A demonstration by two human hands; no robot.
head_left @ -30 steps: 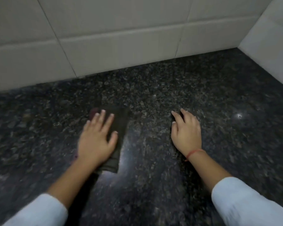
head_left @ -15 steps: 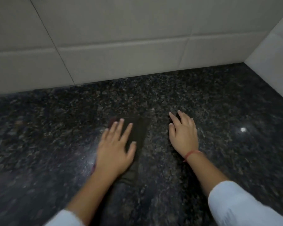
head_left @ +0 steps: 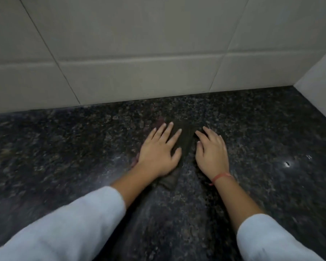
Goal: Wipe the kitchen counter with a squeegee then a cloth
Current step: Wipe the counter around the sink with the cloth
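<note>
left hand hides most of the dark cloth.

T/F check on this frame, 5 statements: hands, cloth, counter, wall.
1. The left hand lies flat on the cloth. True.
2. The right hand grips a squeegee. False: it rests bare on the counter beside the cloth; no squeegee is in view.
3. The cloth is white. False: it is dark, close to the counter's tone.
4. A red thread circles the right wrist. True.
5. The wall is bare brick. False: it has pale tiles.
</note>
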